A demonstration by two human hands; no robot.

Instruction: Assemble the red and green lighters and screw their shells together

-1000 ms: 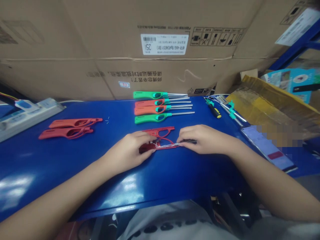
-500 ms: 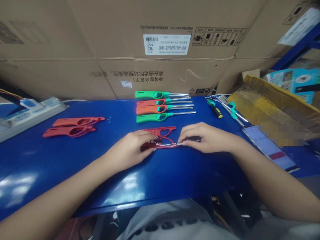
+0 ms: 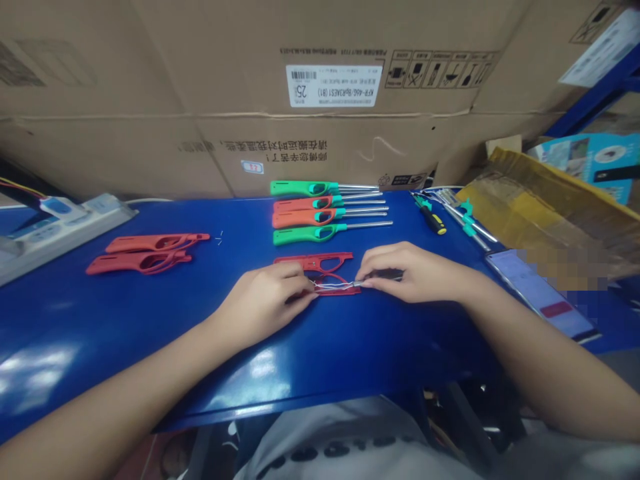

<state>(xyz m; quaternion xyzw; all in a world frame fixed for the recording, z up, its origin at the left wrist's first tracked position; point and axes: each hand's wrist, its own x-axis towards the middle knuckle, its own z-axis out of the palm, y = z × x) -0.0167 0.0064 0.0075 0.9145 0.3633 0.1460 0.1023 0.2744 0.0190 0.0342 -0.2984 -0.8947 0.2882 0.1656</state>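
Note:
A red plastic lighter shell lies flat on the blue table, with thin silvery wires running across its opening. My left hand rests over the shell's left part, with fingertips pinching near the wire ends and hiding the lower left of the shell. My right hand grips a dark piece with a metal tip, and that tip touches the wires at the shell's right end.
Several finished green and orange lighters lie at the back of the blue table. Two red shells lie left, near a power strip. A screwdriver and a phone lie right, before cardboard boxes.
My left hand has slid right over the shell, uncovering more of its upper left rail. My right hand has barely moved.

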